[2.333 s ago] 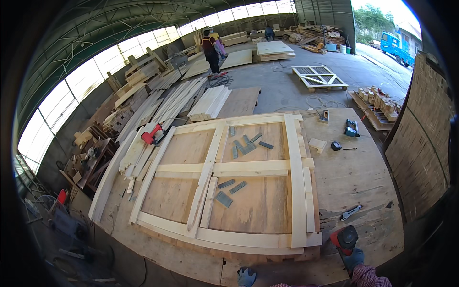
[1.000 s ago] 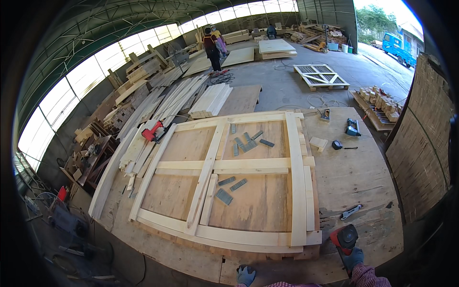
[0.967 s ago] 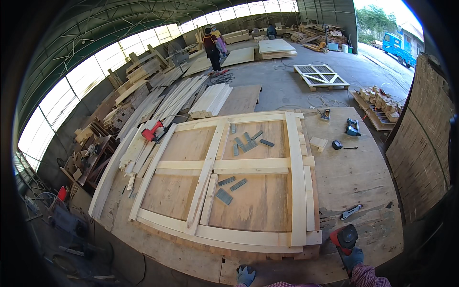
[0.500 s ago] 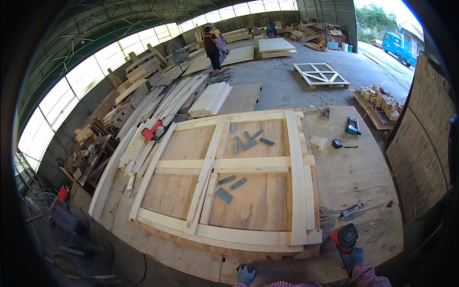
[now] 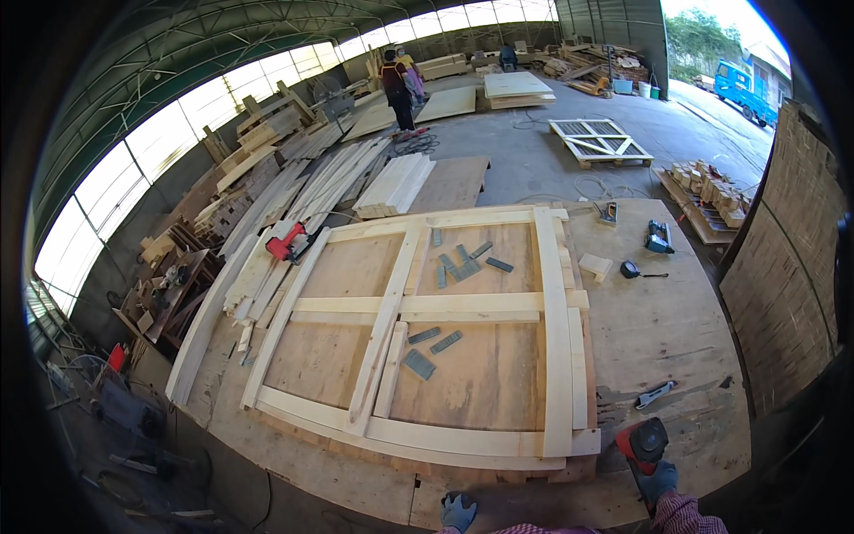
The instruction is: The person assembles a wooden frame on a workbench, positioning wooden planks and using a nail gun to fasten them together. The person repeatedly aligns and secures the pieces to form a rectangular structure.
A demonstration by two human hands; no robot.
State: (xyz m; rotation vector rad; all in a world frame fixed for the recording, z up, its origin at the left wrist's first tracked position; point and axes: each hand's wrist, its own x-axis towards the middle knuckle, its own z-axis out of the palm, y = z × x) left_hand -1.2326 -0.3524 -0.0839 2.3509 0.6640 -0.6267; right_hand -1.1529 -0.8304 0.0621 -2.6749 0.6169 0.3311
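A red and black nail gun [image 5: 642,442] stands near the bench's front right, and my gloved right hand [image 5: 656,481] is closed around its handle. My left hand [image 5: 458,513], in a grey-blue glove, rests at the front edge of the bench with nothing visible in it; its fingers show only in part. Before me lies a pale wooden frame [image 5: 559,356] of planks with cross pieces. Several grey nail strips [image 5: 419,363] are scattered on the boards inside its right-hand openings. Beyond the nail gun is a utility knife [image 5: 656,394].
A second red nail gun [image 5: 286,242] lies at the frame's far left corner. On the bench's right are a tape measure [image 5: 630,269], a teal and black power tool [image 5: 658,237] and a wood block [image 5: 595,266]. Stacked planks [image 5: 396,185] stand beyond. Two people [image 5: 397,89] are in the background.
The whole view has shifted very slightly. Both hands, the nail gun and the frame stay as they were.
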